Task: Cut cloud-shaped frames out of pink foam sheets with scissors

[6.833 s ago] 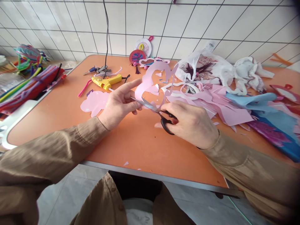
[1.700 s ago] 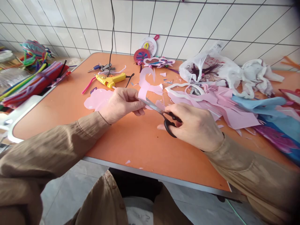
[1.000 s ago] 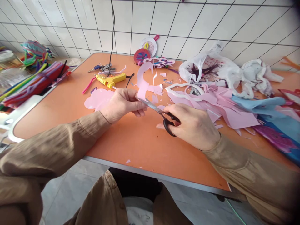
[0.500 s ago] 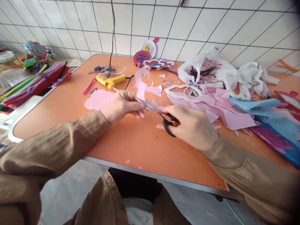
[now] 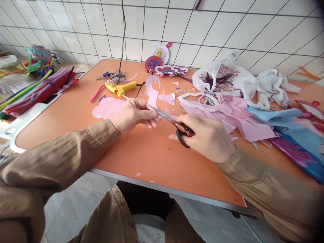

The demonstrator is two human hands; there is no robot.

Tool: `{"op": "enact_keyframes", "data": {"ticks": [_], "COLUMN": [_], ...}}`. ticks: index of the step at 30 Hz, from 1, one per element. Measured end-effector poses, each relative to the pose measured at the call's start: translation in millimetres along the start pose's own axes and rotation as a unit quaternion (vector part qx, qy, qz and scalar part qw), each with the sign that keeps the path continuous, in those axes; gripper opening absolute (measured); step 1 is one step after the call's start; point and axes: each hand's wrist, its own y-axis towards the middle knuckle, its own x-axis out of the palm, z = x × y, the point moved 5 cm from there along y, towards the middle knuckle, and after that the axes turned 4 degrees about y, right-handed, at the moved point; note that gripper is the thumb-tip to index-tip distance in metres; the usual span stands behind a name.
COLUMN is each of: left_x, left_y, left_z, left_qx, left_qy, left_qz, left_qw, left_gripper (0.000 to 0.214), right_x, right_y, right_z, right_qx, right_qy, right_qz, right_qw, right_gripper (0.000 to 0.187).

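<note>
Left hand [image 5: 135, 114] has thumb and fingers pinched tight on the lower end of a curvy pink paper strip [image 5: 152, 92], which sticks up above the knuckles and curls over at the top, out over the middle of the orange table [image 5: 157, 153]. Right hand [image 5: 209, 135] has its fingers wrapped around the black handles of a pair of scissors [image 5: 172, 121], blades aimed at the left hand with only a narrow gap between them. The tips sit right by the left thumb, at the bottom of the strip, but I can't tell if they're actually biting into the paper. Just behind the left wrist there's a puffy pink cutout [image 5: 106, 107] lying flat, and past that a yellow glue gun [image 5: 120, 88] with a hot pink pipe cleaner [image 5: 97, 93] beside it. Over beyond the right hand it's a proper mess: a wavy white frame [image 5: 186, 98], a heap of pink sheets [image 5: 255, 128], something blue [image 5: 275, 114] draped next to it, and a crumpled white plastic bag [image 5: 240, 77] near the wall. One tiny pink scrap [image 5: 137, 174] lies by the front edge.
</note>
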Motion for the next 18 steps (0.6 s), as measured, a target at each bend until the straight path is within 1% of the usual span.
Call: {"op": "enact_keyframes", "data": {"ticks": [4,9,14,18], "left_x": [0.8,1.5,-1.7,-4.8], "left_y": [0.2,0.7,0.9,1.4], "left_z": [-2.9,-4.8,-1.1,0.4], "left_qx": [-0.008,-0.006,0.011,0.018], "left_qy": [-0.018,-0.036,-0.024,-0.005], "left_qz": [0.003,0.004,0.004,0.01], "left_qw": [1.0,0.999,1.0,1.0], "left_gripper": [0.027,0.032,0.034,0.035], "right_x": [0.6,0.5,-0.3,0.8], "right_y": [-0.2,-0.7,-0.4,0.0], "right_z": [0.1,-0.1,-0.8,-1.7], "right_qx": [0.006,0.002,-0.035,-0.045], "right_qy": [-0.008,-0.014,-0.015,-0.026], "right_qz": [-0.001,0.001,0.039,0.042], "right_qw": [1.0,1.0,0.999,0.998], "right_gripper": [0.018,0.019,0.013,0.018]}}
